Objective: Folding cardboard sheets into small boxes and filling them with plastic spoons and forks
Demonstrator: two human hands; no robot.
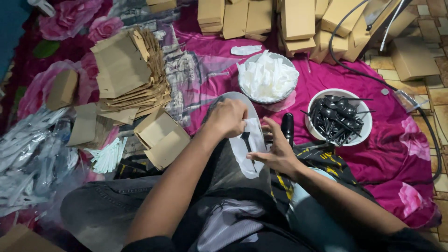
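Centre of frame: left hand (pixel 227 116), fingers curled shut, pinching the top edge of a white paper napkin (pixel 247 148) that lies on the person's lap. A black plastic fork (pixel 247 140) rests on the napkin, head upward. Right hand (pixel 279 151), fingers partly spread, thumb and forefinger touching the napkin's right edge; whether it grips is unclear.

Upper centre: round white bowl of folded white napkins (pixel 267 77).

Right of centre: round white bowl of black plastic cutlery (pixel 339 116).

Upper left: stack of flat brown paper envelopes (pixel 128 72); another brown paper packet (pixel 162 138) just left of the left forearm.

Top edge: rows of brown cardboard boxes (pixel 298 21).

Far left: heap of clear-wrapped cutlery packs (pixel 32 149).

Underlay: magenta floral cloth (pixel 392 154).
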